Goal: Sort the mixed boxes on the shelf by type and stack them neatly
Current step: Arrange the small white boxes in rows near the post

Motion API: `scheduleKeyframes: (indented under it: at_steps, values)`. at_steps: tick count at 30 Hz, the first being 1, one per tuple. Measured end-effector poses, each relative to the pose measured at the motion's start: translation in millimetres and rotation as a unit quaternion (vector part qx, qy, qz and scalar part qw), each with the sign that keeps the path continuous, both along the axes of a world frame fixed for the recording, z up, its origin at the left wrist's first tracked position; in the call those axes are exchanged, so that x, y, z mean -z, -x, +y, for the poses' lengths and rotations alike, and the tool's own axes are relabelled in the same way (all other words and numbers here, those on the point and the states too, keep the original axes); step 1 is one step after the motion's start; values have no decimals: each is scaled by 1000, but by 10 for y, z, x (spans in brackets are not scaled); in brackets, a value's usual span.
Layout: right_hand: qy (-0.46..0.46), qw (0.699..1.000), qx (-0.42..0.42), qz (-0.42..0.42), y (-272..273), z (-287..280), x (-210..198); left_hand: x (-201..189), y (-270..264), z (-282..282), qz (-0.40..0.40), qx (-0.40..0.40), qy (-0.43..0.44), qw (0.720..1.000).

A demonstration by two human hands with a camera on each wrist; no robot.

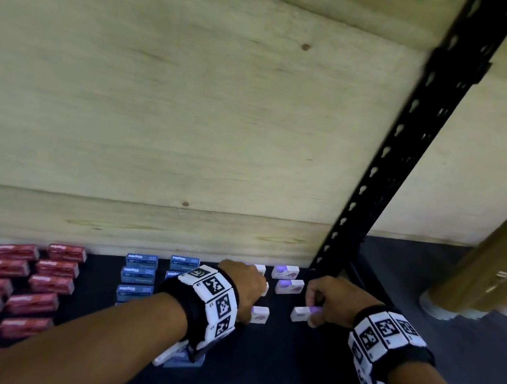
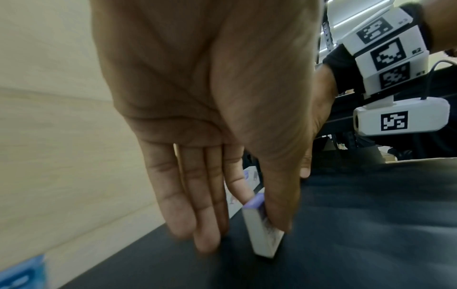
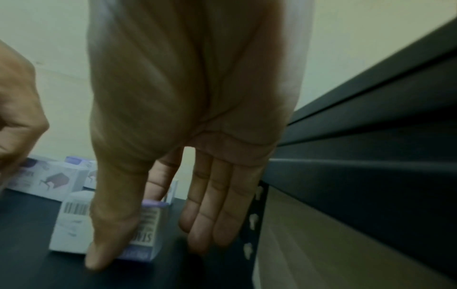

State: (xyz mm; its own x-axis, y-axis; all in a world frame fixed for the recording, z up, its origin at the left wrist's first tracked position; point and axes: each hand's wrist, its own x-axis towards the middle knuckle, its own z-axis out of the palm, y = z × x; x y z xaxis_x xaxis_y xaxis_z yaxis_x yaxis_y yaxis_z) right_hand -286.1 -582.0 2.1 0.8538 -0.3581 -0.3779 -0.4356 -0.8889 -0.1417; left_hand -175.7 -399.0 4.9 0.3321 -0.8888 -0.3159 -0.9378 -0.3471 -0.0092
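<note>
Small white boxes with purple ends lie on the black shelf [image 1: 266, 376] at the back right. My left hand [image 1: 249, 291] pinches one white box [image 2: 264, 240] between thumb and index finger [image 2: 237, 187]; it stands on edge on the shelf. My right hand [image 1: 316, 308] pinches another white box [image 1: 301, 314] that rests on the shelf, thumb [image 3: 111, 234] on its printed side and index finger behind it. Two more white boxes [image 1: 285, 271] sit by the wall, and one [image 1: 259, 314] lies below my left hand. Blue Staples boxes [image 1: 139, 275] stand in rows in the middle. Red boxes [image 1: 32, 283] fill the left.
A plywood back wall [image 1: 191, 115] closes the shelf. A black perforated upright [image 1: 392, 167] rises just right of the white boxes. A brown carton [image 1: 499, 264] stands beyond it on the right. One blue box [image 1: 185, 362] lies under my left wrist.
</note>
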Motion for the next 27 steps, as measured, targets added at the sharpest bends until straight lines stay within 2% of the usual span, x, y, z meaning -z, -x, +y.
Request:
scheduleKeyframes:
  at_steps: [4, 8, 11, 16, 20, 27]
  values:
    - [7, 1000, 1, 1, -74, 56, 33, -9, -55, 61, -33, -12, -15, 999]
    - [-9, 1000, -7, -6, -62, 90, 30, -2, -61, 89, -28, -15, -21, 999]
    - [-32, 998, -41, -18, -27, 59, 7, -12, -46, 85, -22, -12, -20, 999]
    - [-34, 996, -82, 12, 4, 107, -54, 3, -87, 39, -16, 1, -24, 1000]
    - [-28, 996, -76, 26, 1, 127, -48, 30, -136, 15, -15, 4, -23, 1000]
    - [7, 998, -58, -4, -40, 60, 28, 71, -100, -37, -18, 8, -19, 1000]
